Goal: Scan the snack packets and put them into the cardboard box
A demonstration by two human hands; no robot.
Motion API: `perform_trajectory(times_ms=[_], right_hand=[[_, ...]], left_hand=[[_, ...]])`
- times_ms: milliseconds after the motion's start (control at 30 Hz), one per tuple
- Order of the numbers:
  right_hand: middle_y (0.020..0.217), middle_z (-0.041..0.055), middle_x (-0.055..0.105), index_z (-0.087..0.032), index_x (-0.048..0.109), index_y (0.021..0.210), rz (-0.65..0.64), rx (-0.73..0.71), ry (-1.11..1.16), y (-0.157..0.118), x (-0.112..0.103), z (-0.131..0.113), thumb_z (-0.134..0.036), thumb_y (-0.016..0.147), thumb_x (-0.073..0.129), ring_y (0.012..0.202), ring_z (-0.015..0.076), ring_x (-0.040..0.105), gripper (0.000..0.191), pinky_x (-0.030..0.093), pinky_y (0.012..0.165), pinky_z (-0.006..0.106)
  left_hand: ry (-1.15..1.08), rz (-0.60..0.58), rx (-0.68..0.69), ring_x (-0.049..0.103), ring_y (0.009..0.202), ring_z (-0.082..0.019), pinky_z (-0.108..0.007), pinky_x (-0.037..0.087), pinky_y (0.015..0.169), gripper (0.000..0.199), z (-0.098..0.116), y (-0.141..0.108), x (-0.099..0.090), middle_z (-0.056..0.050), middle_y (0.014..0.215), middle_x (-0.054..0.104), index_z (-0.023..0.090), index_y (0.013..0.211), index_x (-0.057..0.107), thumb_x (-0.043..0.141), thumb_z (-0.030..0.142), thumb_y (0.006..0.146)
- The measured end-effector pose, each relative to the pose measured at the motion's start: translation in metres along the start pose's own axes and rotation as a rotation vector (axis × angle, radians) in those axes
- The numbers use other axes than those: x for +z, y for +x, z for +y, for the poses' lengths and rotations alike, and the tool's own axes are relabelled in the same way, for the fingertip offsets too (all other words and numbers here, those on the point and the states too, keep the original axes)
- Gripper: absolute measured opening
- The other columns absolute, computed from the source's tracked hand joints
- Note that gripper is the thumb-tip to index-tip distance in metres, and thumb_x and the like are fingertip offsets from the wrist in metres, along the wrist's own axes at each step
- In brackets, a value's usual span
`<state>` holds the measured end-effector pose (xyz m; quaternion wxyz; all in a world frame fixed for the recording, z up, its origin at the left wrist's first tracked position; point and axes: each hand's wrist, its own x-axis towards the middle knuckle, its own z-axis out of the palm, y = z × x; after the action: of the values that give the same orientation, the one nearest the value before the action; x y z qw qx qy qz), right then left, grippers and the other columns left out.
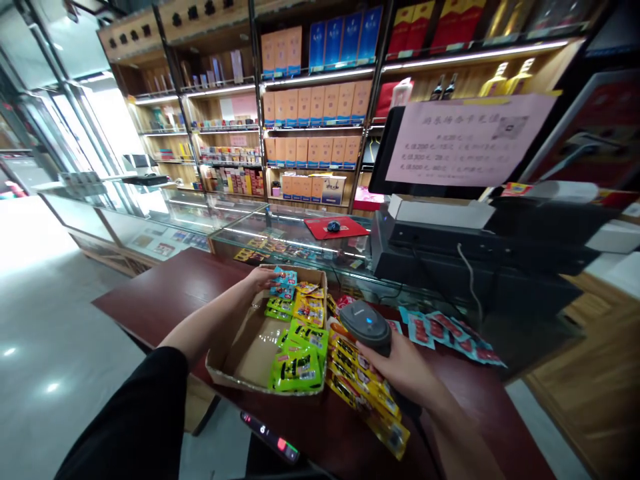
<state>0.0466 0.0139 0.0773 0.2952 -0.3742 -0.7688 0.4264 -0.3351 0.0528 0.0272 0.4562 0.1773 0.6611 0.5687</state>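
Note:
My left hand (261, 278) is at the far left corner of an open cardboard box (243, 350), its fingers closed on a small blue snack packet (287, 275). Another blue packet (283, 291) lies just below it. Inside the box, green packets (296, 369) and yellow packets (309, 310) fill the right side, while bare cardboard shows on the left. My right hand (400, 363) grips a dark grey barcode scanner (365, 323) with a lit blue light on top, held above long yellow snack packs (357, 373) beside the box.
Blue-and-red packs (443, 330) lie right on the dark red table (193, 283). A phone (270, 437) sits at the near edge. Behind are a glass counter (280, 230), a red mouse pad (350, 227) with a mouse, and a monitor bearing a pink paper sign (465, 140). Stocked shelves line the wall.

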Motion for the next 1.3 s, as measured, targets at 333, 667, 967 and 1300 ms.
perform_trajectory(times_ms=[333, 667, 967, 1300], right_hand=[[0.107, 0.0103, 0.075, -0.016, 0.069, 0.112, -0.034, -0.016, -0.010, 0.004, 0.001, 0.010, -0.035, 0.075, 0.070, 0.105, 0.0301, 0.068, 0.041, 0.054, 0.093, 0.043], [0.106, 0.0096, 0.075, -0.017, 0.069, 0.110, -0.012, -0.041, 0.031, -0.005, -0.004, 0.003, -0.032, 0.075, 0.069, 0.102, 0.0286, 0.069, 0.038, 0.055, 0.090, 0.042], [0.082, 0.0075, 0.076, -0.017, 0.068, 0.097, 0.136, 0.096, 0.025, -0.058, -0.056, 0.031, -0.036, 0.078, 0.067, 0.070, 0.0218, 0.071, 0.027, 0.057, 0.065, 0.031], [0.058, 0.0002, 0.065, -0.016, 0.063, 0.095, 0.362, 0.257, 0.003, -0.122, -0.110, 0.068, -0.038, 0.078, 0.066, 0.045, 0.0144, 0.058, 0.028, 0.047, 0.047, 0.025]], left_hand=[[0.118, 0.084, -0.019, 0.065, 0.052, -0.015, -0.026, 0.059, 0.056, 0.023, -0.012, 0.021, -0.003, -0.004, 0.058, 0.063, 0.008, 0.075, 0.063, 0.083, 0.009, 0.065], [0.244, 0.070, 0.114, 0.061, 0.051, -0.010, -0.021, 0.057, 0.058, 0.022, 0.005, -0.006, 0.001, 0.002, 0.053, 0.060, 0.011, 0.073, 0.064, 0.084, 0.013, 0.064], [0.414, -0.377, 0.277, 0.063, 0.057, -0.011, -0.024, 0.056, 0.062, 0.025, 0.015, -0.059, 0.135, -0.001, 0.062, 0.066, 0.012, 0.076, 0.068, 0.086, 0.025, 0.063], [1.292, -0.690, 0.711, 0.068, 0.086, -0.021, -0.026, 0.051, 0.075, 0.038, -0.043, -0.096, 0.287, -0.004, 0.087, 0.072, 0.018, 0.095, 0.072, 0.080, 0.040, 0.065]])
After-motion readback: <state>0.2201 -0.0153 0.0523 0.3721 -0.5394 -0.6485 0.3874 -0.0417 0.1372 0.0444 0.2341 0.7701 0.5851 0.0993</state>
